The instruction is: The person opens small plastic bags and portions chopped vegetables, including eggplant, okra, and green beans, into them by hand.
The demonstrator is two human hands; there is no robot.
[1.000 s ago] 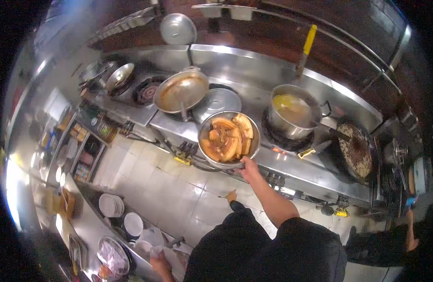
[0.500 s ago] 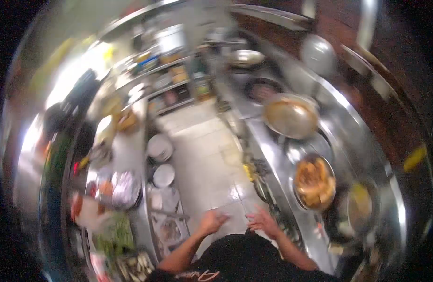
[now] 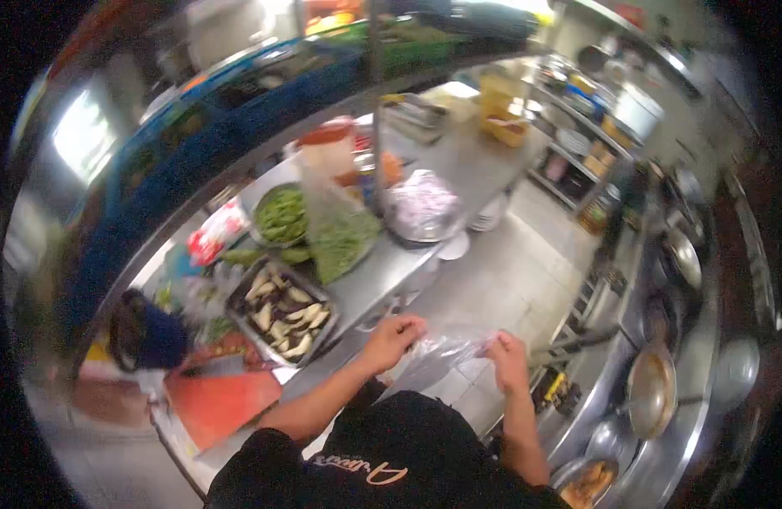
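Note:
A clear plastic bag is stretched between my two hands in front of my body. My left hand pinches one side of it, with the fingers closed. Its other side is gripped by my right hand. On the counter left of my hands lies a metal tray of cut eggplant. Behind the tray stands a plastic bag of green vegetables, and farther along is a bowl under crinkled plastic wrap.
A red cutting board lies at the near end of the left counter. A bowl of green peppers sits farther back. To the right, the stove bears a large pan and a pan of orange-brown food. Shelves stand at the aisle's far end.
My view has swung left toward the prep counter. My hands were apart with spread fingers and no bag visible; now both grip a clear plastic bag.

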